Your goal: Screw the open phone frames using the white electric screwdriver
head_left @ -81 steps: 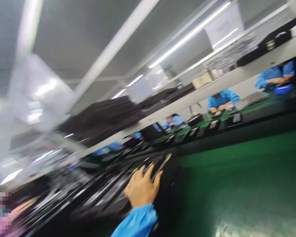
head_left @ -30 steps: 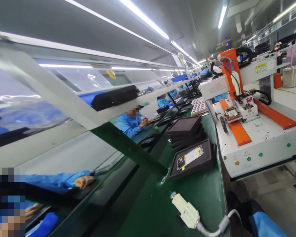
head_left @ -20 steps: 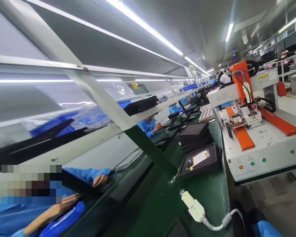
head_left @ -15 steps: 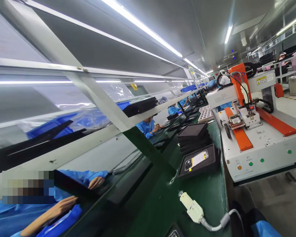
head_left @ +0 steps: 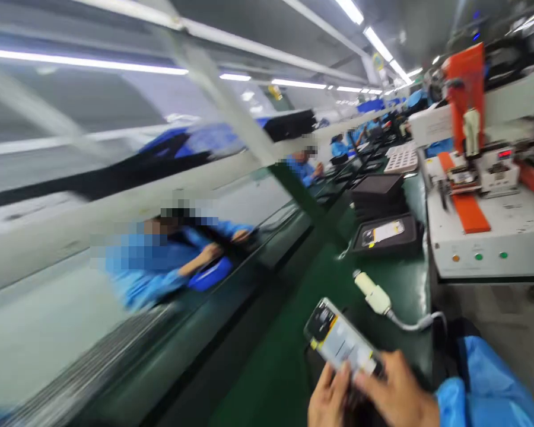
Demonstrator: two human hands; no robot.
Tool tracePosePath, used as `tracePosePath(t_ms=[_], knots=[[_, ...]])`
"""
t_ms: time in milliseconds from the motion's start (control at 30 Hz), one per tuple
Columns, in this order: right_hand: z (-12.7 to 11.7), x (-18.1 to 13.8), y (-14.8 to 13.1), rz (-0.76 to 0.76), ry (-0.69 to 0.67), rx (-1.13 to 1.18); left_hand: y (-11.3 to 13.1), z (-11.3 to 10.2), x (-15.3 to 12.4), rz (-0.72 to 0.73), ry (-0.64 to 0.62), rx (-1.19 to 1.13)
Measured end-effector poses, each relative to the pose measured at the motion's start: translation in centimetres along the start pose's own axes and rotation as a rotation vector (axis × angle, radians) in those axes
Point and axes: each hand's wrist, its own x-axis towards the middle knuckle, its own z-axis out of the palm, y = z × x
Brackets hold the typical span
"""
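Note:
An opened smartphone point(head_left: 345, 341), its white battery, dark circuitry and yellow tape exposed, is held tilted above the green bench. My left hand point(head_left: 331, 394) grips its lower edge from the left, fingers bent onto the battery side. My right hand point(head_left: 398, 385), in a blue sleeve, pinches the lower right corner with the thumb on top. Beyond the phone lies a cream-coloured corded tool point(head_left: 374, 293) with a metal tip. A dark object under the phone is mostly hidden.
A second opened phone point(head_left: 382, 232) rests in a black foam tray point(head_left: 409, 234), with stacked black trays point(head_left: 378, 193) behind. To the right stands a white machine point(head_left: 463, 255) with orange parts. A slanted green post point(head_left: 309, 201) crosses the bench. Across it, a co-worker in blue point(head_left: 155, 267) works.
Both my hands have come into view, holding an opened phone. The camera has turned left and downward, so bench and machine appear shifted right and the co-worker appears higher.

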Motion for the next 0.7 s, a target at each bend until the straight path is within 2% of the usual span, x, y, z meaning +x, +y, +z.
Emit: tracePosePath(t_ms=[67, 133, 200, 267, 333, 367, 500, 533, 600, 667, 700], knots=[[-0.3, 0.2, -0.1, -0.081, -0.038, -0.004, 0.0, 1.0, -0.9, 0.053, 0.025, -0.185], [-0.9, 0.4, 0.2, -0.299, -0.022, -0.169, 0.5, 1.8, -1.5, 0.077, -0.021, -0.396], [-1.4, 0.2, 0.6, -0.489, -0.04, -0.334, 1.1, 2.2, -1.7, 0.026, -0.117, -0.567], [-1.9, -0.3, 0.8, -0.55, -0.151, -0.408, 1.6, 2.1, -1.5, -0.044, -0.169, -0.693], [-2.4, -0.6, 0.7, -0.495, -0.237, -0.382, 1.6, 1.6, -1.1, -0.084, -0.148, -0.783], [-2.6, -0.7, 0.6, -0.446, -0.221, -0.347, 1.5, 1.4, -0.7, -0.097, -0.124, -0.813], [-2.9, -0.4, 0.1, -0.126, 0.035, -0.158, 0.7, 0.9, 0.4, -0.114, -0.029, -0.86], [-2.9, -0.2, -0.2, -0.03, 0.019, -0.104, 0.4, 1.0, 0.5, -0.119, -0.022, -0.856], [-2.5, 0.1, -0.7, 0.125, -0.13, -0.015, 0.2, 1.2, 0.6, -0.148, -0.038, -0.819], [-2.1, 0.2, -1.2, 0.147, -0.259, -0.001, 0.0, 1.5, 0.5, -0.146, -0.04, -0.764], [-1.8, 0.1, -1.3, 0.077, -0.254, -0.04, -0.1, 1.5, 0.4, -0.11, -0.019, -0.752]])
